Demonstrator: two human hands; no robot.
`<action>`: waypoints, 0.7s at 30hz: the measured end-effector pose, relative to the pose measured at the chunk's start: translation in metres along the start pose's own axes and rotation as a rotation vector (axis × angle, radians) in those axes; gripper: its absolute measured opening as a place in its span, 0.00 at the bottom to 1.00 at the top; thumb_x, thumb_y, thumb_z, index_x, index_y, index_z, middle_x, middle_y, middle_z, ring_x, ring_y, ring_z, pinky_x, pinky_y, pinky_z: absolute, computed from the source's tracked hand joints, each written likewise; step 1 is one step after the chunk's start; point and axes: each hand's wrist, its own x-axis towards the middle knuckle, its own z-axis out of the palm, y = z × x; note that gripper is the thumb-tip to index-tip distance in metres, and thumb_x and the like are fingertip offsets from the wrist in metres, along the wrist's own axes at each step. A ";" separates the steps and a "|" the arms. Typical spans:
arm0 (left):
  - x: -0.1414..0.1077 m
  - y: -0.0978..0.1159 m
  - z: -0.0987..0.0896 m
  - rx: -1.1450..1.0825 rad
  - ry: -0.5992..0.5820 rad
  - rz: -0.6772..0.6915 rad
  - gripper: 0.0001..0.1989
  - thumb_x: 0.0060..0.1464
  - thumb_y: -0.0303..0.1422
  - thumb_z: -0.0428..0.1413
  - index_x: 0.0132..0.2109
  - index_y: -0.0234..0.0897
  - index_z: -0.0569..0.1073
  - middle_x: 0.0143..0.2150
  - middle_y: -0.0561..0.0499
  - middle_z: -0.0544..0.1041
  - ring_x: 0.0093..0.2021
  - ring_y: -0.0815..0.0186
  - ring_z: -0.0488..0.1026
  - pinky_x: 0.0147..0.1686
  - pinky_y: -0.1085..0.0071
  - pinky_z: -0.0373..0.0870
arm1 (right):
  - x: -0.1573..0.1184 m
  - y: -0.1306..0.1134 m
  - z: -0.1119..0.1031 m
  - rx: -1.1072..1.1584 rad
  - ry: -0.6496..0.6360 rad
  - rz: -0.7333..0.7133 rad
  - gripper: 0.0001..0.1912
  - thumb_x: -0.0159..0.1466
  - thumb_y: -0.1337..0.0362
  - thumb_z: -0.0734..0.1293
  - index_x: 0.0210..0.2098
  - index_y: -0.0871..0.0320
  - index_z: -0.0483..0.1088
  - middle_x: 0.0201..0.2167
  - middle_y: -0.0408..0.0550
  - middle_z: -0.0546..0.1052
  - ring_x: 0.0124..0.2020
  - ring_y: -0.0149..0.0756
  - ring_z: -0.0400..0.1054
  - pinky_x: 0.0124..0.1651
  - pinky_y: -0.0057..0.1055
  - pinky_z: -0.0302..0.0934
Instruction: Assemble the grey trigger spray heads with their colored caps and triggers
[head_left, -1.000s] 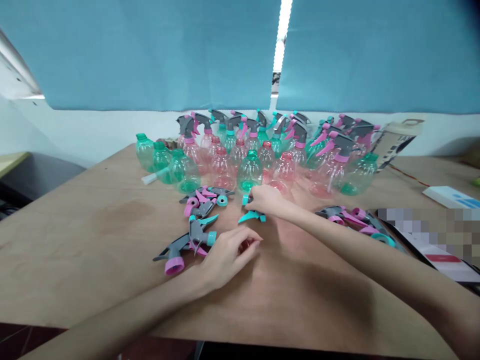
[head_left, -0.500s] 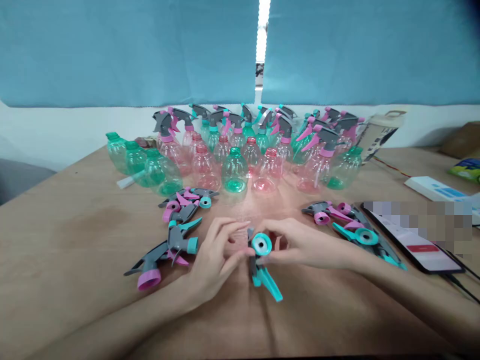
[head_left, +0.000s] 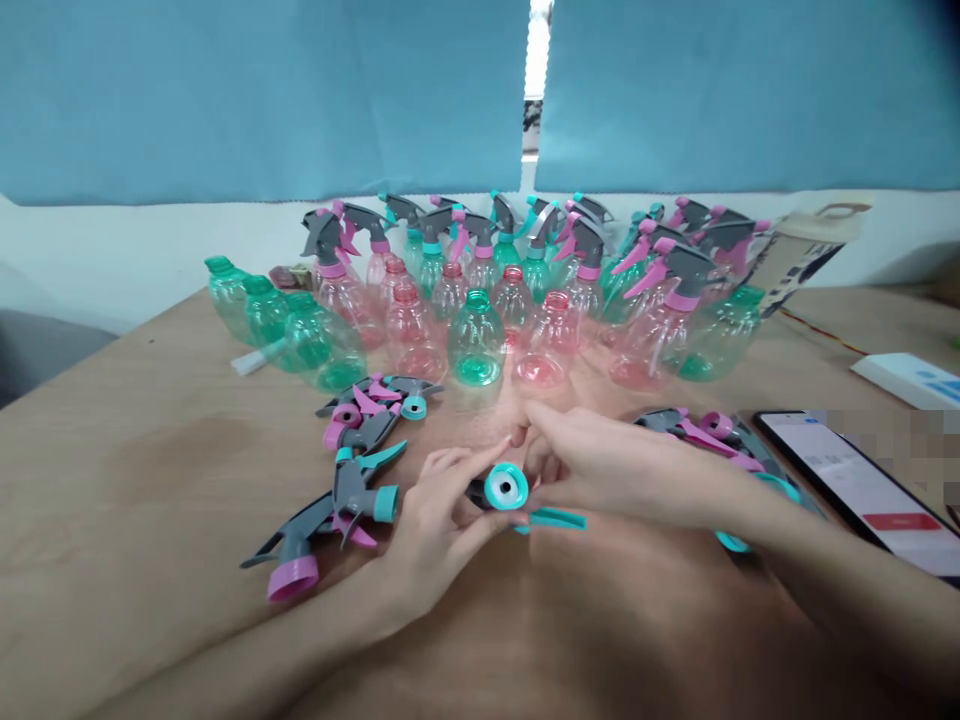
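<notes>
A grey trigger spray head with a turquoise collar [head_left: 506, 487] is held above the table, its collar opening facing me and its turquoise trigger [head_left: 556, 519] pointing right. My left hand [head_left: 431, 515] is closed around its left side, thumb below and index finger above. Close against the collar's right side is my right hand [head_left: 577, 455], fingers curled inward; what they pinch, if anything, is hidden. Loose spray heads lie on both sides: a turquoise-collared one [head_left: 364, 490] and a pink-collared one [head_left: 294, 570] at left, and several partly behind my right forearm [head_left: 694, 428].
Open green [head_left: 478, 345] and pink [head_left: 541, 350] bottles stand ahead, with several spray-topped bottles [head_left: 679, 290] among and behind them. A phone [head_left: 840, 475] lies at right beside a white box [head_left: 911, 378]. A carton [head_left: 806, 250] leans at the back right.
The spray head has turned so its trigger swings from pointing down to pointing right, and it has shifted slightly left. My right hand has moved up around its right side.
</notes>
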 end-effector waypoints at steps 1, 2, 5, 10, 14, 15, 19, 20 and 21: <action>0.000 0.001 -0.001 0.012 0.029 0.009 0.21 0.53 0.37 0.59 0.53 0.45 0.66 0.40 0.50 0.75 0.42 0.60 0.69 0.44 0.62 0.66 | -0.001 0.000 -0.005 -0.026 -0.004 -0.016 0.10 0.55 0.61 0.68 0.35 0.55 0.65 0.30 0.42 0.77 0.30 0.32 0.70 0.29 0.26 0.60; 0.000 0.002 -0.003 0.026 0.060 0.023 0.17 0.53 0.36 0.58 0.50 0.44 0.68 0.38 0.51 0.76 0.41 0.61 0.70 0.43 0.62 0.66 | -0.002 -0.001 -0.010 -0.070 0.013 -0.029 0.09 0.55 0.60 0.68 0.34 0.55 0.65 0.30 0.41 0.76 0.29 0.32 0.70 0.28 0.26 0.60; 0.002 0.004 -0.006 0.063 0.157 0.075 0.11 0.53 0.36 0.58 0.43 0.43 0.69 0.33 0.53 0.76 0.36 0.63 0.70 0.42 0.62 0.64 | -0.008 -0.008 -0.019 -0.140 0.067 -0.070 0.08 0.59 0.56 0.65 0.32 0.53 0.69 0.27 0.40 0.75 0.26 0.30 0.67 0.25 0.26 0.57; 0.006 0.002 -0.008 0.117 0.258 0.105 0.12 0.50 0.38 0.60 0.39 0.41 0.67 0.29 0.54 0.74 0.31 0.65 0.70 0.36 0.64 0.63 | -0.020 -0.022 -0.007 -0.155 -0.005 -0.101 0.08 0.62 0.57 0.62 0.30 0.52 0.70 0.21 0.38 0.72 0.20 0.27 0.61 0.20 0.27 0.49; 0.005 -0.001 -0.008 0.159 0.242 0.116 0.09 0.53 0.36 0.58 0.41 0.41 0.67 0.31 0.53 0.74 0.33 0.65 0.70 0.37 0.64 0.63 | -0.025 -0.020 0.006 -0.171 -0.052 -0.150 0.08 0.61 0.57 0.64 0.29 0.52 0.68 0.22 0.36 0.72 0.21 0.26 0.61 0.21 0.26 0.48; 0.005 -0.001 -0.008 0.165 0.240 0.124 0.09 0.54 0.35 0.57 0.41 0.41 0.67 0.31 0.53 0.74 0.34 0.65 0.69 0.37 0.63 0.62 | -0.026 -0.019 0.007 -0.161 -0.070 -0.139 0.07 0.62 0.56 0.63 0.32 0.51 0.68 0.21 0.35 0.71 0.19 0.25 0.60 0.21 0.26 0.48; 0.004 -0.002 -0.009 0.180 0.241 0.159 0.09 0.54 0.32 0.57 0.42 0.41 0.66 0.33 0.53 0.74 0.35 0.64 0.69 0.38 0.63 0.60 | -0.031 -0.019 0.003 -0.016 -0.185 -0.058 0.19 0.60 0.48 0.62 0.47 0.48 0.67 0.17 0.34 0.71 0.17 0.26 0.62 0.20 0.25 0.50; 0.004 -0.002 -0.009 0.183 0.241 0.162 0.09 0.54 0.32 0.57 0.42 0.40 0.66 0.33 0.53 0.74 0.35 0.64 0.69 0.38 0.63 0.60 | -0.032 -0.020 0.002 0.046 -0.223 -0.033 0.21 0.60 0.48 0.63 0.49 0.48 0.66 0.18 0.34 0.73 0.18 0.27 0.64 0.21 0.25 0.53; 0.004 -0.002 -0.010 0.189 0.241 0.160 0.08 0.55 0.31 0.56 0.42 0.40 0.66 0.34 0.52 0.74 0.35 0.64 0.69 0.38 0.63 0.60 | -0.032 -0.022 0.001 0.107 -0.259 -0.013 0.22 0.60 0.48 0.63 0.51 0.48 0.65 0.18 0.34 0.74 0.19 0.28 0.67 0.23 0.25 0.55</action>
